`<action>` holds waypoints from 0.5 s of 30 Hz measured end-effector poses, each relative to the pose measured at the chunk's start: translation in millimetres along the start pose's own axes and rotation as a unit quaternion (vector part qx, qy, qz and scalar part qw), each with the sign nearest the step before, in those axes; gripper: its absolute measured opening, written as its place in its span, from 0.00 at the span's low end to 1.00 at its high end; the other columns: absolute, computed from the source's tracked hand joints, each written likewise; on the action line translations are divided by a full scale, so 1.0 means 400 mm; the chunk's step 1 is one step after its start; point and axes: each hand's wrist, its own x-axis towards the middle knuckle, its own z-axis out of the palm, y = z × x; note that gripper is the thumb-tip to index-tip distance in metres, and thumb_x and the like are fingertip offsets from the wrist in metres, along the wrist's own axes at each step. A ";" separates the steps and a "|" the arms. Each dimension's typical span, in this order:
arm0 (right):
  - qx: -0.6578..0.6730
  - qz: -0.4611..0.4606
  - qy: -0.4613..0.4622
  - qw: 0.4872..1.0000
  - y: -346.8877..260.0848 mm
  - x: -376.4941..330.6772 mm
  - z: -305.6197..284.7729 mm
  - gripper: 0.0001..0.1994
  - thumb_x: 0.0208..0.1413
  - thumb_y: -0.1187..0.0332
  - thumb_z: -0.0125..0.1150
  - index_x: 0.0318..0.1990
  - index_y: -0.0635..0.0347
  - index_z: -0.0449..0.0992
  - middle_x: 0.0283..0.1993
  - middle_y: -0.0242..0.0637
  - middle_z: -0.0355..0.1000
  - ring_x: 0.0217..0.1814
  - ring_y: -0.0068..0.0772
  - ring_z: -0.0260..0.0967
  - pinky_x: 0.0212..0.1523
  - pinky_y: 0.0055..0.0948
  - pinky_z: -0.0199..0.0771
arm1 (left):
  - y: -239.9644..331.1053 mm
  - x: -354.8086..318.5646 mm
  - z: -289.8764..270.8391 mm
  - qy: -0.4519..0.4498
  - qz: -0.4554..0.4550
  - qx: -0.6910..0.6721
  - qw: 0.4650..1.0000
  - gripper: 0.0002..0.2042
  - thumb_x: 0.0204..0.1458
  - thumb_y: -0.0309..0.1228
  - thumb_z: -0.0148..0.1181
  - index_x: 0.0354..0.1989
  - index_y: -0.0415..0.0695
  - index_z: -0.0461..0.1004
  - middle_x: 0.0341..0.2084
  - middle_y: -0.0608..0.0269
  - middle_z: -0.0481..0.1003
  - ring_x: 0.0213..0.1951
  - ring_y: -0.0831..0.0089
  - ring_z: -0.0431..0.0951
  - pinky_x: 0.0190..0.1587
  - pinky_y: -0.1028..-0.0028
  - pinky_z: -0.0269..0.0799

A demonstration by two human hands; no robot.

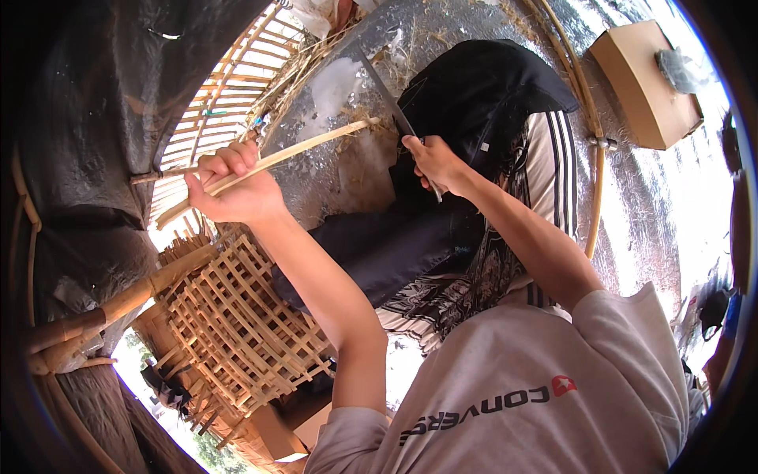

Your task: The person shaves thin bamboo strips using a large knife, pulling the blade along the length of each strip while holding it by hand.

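Note:
A pale bamboo strip (304, 145) lies in my left hand (237, 186), whose fingers are closed round it near one end. Its other end points away to the right, close to the blade. My right hand (437, 164) grips a long knife (392, 104) with a straight dark blade, which slants up and to the left. The knife's handle is mostly covered by my fingers. Below both hands a black cloth (482, 95) covers my folded legs. Whether the blade touches the strip's far end I cannot tell.
A woven bamboo lattice (245, 324) stands at the lower left by a thick bamboo pole (142, 296). Bamboo slats (229, 79) form a wall at the upper left. Shavings lie on the silvery floor sheet (643, 213). A cardboard box (647, 83) sits at the far right.

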 end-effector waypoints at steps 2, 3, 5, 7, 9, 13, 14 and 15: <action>-0.081 -0.038 -0.006 0.996 0.003 -0.007 0.010 0.25 0.64 0.52 0.46 0.27 0.71 0.67 0.17 0.41 0.66 0.16 0.33 0.68 0.18 0.37 0.69 | -0.006 0.004 -0.013 -0.141 -0.116 -0.134 0.974 0.25 0.57 0.54 0.46 0.16 0.49 0.55 0.10 0.65 0.55 0.18 0.75 0.52 0.27 0.72 0.50; -0.126 -0.048 0.004 0.991 0.001 -0.012 0.022 0.26 0.65 0.52 0.46 0.28 0.73 0.69 0.16 0.42 0.67 0.16 0.34 0.69 0.18 0.37 0.70 | -0.013 0.006 -0.009 -0.057 -0.094 -0.068 0.992 0.26 0.58 0.56 0.44 0.16 0.49 0.54 0.10 0.69 0.52 0.17 0.77 0.47 0.25 0.73 0.44; -0.181 -0.106 0.011 0.978 -0.010 -0.028 0.050 0.27 0.65 0.52 0.47 0.27 0.73 0.69 0.17 0.51 0.70 0.18 0.42 0.73 0.23 0.41 0.73 | -0.031 0.012 0.015 -0.040 -0.048 -0.044 0.997 0.26 0.59 0.55 0.43 0.16 0.49 0.53 0.10 0.69 0.50 0.16 0.77 0.45 0.25 0.73 0.43; -0.214 -0.231 0.055 0.948 -0.027 -0.044 0.091 0.26 0.65 0.52 0.48 0.26 0.72 0.68 0.19 0.56 0.70 0.21 0.52 0.73 0.26 0.43 0.71 | -0.047 0.012 0.048 -0.047 -0.024 -0.040 0.998 0.25 0.61 0.54 0.42 0.16 0.50 0.51 0.09 0.71 0.47 0.15 0.77 0.43 0.23 0.73 0.42; -0.181 -0.301 0.043 0.935 -0.044 -0.055 0.123 0.24 0.65 0.54 0.49 0.32 0.73 0.68 0.23 0.63 0.69 0.31 0.66 0.71 0.33 0.50 0.69 | -0.054 0.013 0.080 -0.045 -0.020 -0.006 0.999 0.25 0.62 0.52 0.41 0.17 0.51 0.51 0.09 0.71 0.47 0.15 0.78 0.43 0.22 0.74 0.40; -0.241 -0.281 0.067 0.927 -0.067 -0.048 0.122 0.24 0.63 0.53 0.49 0.33 0.73 0.69 0.24 0.63 0.70 0.33 0.66 0.72 0.36 0.51 0.72 | -0.071 0.017 0.131 0.077 0.015 0.089 0.993 0.25 0.64 0.48 0.41 0.16 0.53 0.47 0.09 0.73 0.45 0.14 0.78 0.41 0.20 0.74 0.38; -0.254 -0.271 0.087 0.924 -0.068 -0.045 0.116 0.24 0.62 0.53 0.49 0.33 0.73 0.69 0.25 0.63 0.71 0.33 0.66 0.72 0.36 0.52 0.72 | -0.075 0.020 0.139 0.125 0.034 0.103 0.986 0.25 0.64 0.48 0.41 0.15 0.54 0.46 0.08 0.73 0.44 0.13 0.78 0.41 0.19 0.75 0.38; -0.285 -0.230 0.080 0.927 -0.068 -0.041 0.109 0.24 0.62 0.53 0.49 0.33 0.73 0.69 0.25 0.64 0.71 0.34 0.67 0.72 0.37 0.52 0.73 | -0.077 0.026 0.146 0.174 0.053 0.116 0.976 0.25 0.65 0.47 0.41 0.15 0.54 0.44 0.08 0.73 0.44 0.13 0.78 0.40 0.19 0.75 0.38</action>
